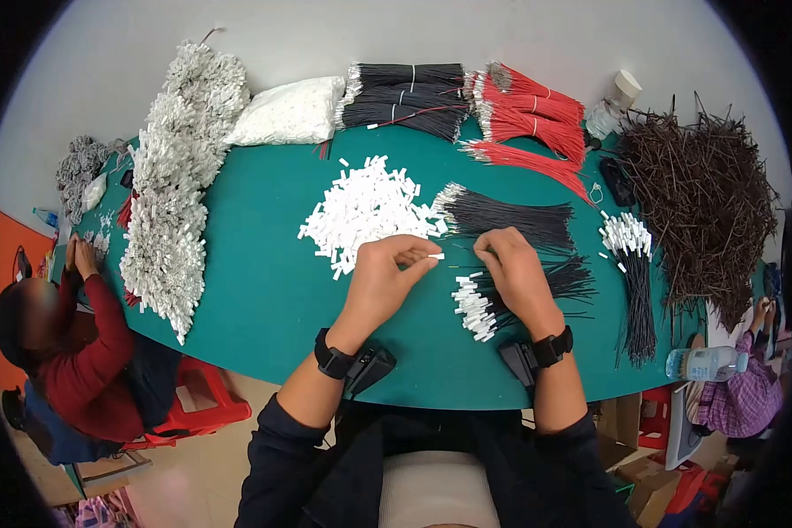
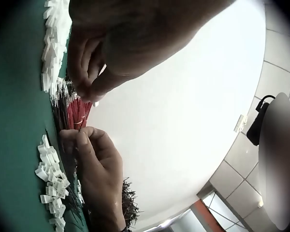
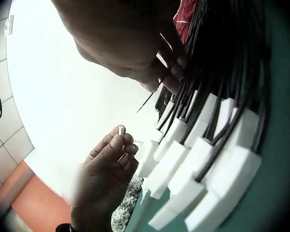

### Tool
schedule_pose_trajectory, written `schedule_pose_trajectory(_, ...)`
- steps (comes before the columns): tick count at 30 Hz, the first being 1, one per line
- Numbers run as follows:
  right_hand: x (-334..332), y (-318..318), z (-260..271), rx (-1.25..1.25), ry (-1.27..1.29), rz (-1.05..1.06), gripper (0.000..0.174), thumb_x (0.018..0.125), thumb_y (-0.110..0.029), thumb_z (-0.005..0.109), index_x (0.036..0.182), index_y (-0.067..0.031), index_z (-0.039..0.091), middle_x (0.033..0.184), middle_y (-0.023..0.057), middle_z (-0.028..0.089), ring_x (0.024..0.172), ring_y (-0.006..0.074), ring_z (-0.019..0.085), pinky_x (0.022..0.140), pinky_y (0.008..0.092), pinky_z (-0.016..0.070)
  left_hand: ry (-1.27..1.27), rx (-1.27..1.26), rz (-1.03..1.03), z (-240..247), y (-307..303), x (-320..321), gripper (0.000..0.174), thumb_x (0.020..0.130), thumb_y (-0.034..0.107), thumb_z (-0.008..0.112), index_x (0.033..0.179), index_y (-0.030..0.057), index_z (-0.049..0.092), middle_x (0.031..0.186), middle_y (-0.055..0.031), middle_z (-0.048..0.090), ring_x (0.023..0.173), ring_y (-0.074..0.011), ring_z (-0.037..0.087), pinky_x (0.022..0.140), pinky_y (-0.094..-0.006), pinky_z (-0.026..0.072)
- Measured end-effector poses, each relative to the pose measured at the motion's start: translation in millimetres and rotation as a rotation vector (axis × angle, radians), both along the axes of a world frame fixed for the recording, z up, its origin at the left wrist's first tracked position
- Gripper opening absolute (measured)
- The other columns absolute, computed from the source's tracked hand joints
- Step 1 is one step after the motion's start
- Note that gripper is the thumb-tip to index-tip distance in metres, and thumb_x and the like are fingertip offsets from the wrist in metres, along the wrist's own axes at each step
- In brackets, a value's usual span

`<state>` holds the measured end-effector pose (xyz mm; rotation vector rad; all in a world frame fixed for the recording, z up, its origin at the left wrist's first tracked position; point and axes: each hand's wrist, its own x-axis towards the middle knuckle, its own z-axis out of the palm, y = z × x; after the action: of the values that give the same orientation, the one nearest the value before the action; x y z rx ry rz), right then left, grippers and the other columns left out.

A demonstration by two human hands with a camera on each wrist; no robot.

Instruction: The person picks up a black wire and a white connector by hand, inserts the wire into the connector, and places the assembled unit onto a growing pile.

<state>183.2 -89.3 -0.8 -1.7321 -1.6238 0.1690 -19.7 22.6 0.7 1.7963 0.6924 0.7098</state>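
Observation:
My left hand (image 1: 383, 280) pinches a small white plastic connector housing (image 1: 437, 256) between thumb and finger. Facing it across a short gap, my right hand (image 1: 517, 280) pinches a thin black wire (image 3: 145, 102), whose bare metal tip points toward the housing in the right wrist view. Left of the hands is a loose heap of white connector housings (image 1: 361, 209). Beyond the right hand lies a fanned bundle of black wires (image 1: 515, 218) with metal ends. Under and beside that hand, more black wires carry white housings (image 1: 473, 310) on their ends.
Along the back are a white bag (image 1: 289, 110), tied black wire bundles (image 1: 409, 97) and red ones (image 1: 532, 114). A big pile of white-ended wires (image 1: 172, 176) stands left, dark brown wires (image 1: 700, 202) right. A water bottle (image 1: 706, 363) lies at the right edge. Other people sit at both sides.

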Motion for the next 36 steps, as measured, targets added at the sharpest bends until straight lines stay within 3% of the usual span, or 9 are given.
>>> schedule_pose_trajectory(6, -3, -6, 6, 0.006, 0.362, -0.006, 0.008, 0.095, -0.003, 0.067, 0.102, 0.0006, 0.066, 0.087, 0.0146, 0.067, 0.075, 0.0301, 0.064, 0.069, 0.0396, 0.0507, -0.062, -0.186, -0.026, -5, 0, 1, 0.018, 0.092, 0.002, 0.076, 0.109, -0.0030, 0.076, 0.098, -0.0092, 0.078, 0.088, -0.0122, 0.073, 0.081, -0.0260, 0.0583)
schedule_pose_trajectory(9, -5, -6, 5, 0.162, 0.283, 0.019, 0.011, 0.092, 0.000, 0.070, 0.103, 0.0001, 0.072, 0.085, 0.0129, 0.069, 0.072, 0.0260, 0.064, 0.065, 0.0368, 0.0498, -0.026, -0.291, -0.037, -3, 0, 1, 0.018, 0.093, 0.002, 0.076, 0.110, -0.0026, 0.076, 0.097, -0.0084, 0.078, 0.088, -0.0108, 0.072, 0.080, -0.0246, 0.0571)
schedule_pose_trajectory(13, -12, -9, 19, 0.086, 0.241, -0.004, 0.011, 0.088, 0.000, 0.075, 0.099, -0.0002, 0.075, 0.081, 0.0107, 0.068, 0.069, 0.0236, 0.063, 0.062, 0.0341, 0.0487, -0.120, -0.384, -0.056, -10, 1, 3, 0.018, 0.093, 0.003, 0.076, 0.110, -0.0023, 0.075, 0.096, -0.0067, 0.078, 0.087, -0.0098, 0.071, 0.080, -0.0237, 0.0559)
schedule_pose_trajectory(18, -13, -10, 21, 0.192, 0.184, 0.020, 0.011, 0.082, 0.000, 0.081, 0.092, -0.0010, 0.076, 0.076, 0.0092, 0.068, 0.067, 0.0224, 0.061, 0.058, 0.0337, 0.0464, -0.119, -0.393, -0.061, -12, -1, 5, 0.016, 0.093, 0.004, 0.077, 0.108, -0.0020, 0.075, 0.095, -0.0056, 0.077, 0.086, -0.0090, 0.070, 0.078, -0.0230, 0.0548)
schedule_pose_trajectory(36, -15, -11, 21, 0.179, 0.186, 0.025, 0.010, 0.082, 0.001, 0.079, 0.091, -0.0011, 0.074, 0.082, 0.0083, 0.070, 0.069, 0.0214, 0.065, 0.056, 0.0312, 0.0498, -0.111, -0.406, -0.071, -9, -2, 4, 0.014, 0.094, 0.004, 0.077, 0.106, -0.0011, 0.075, 0.092, -0.0031, 0.075, 0.081, -0.0058, 0.066, 0.073, -0.0208, 0.0512)
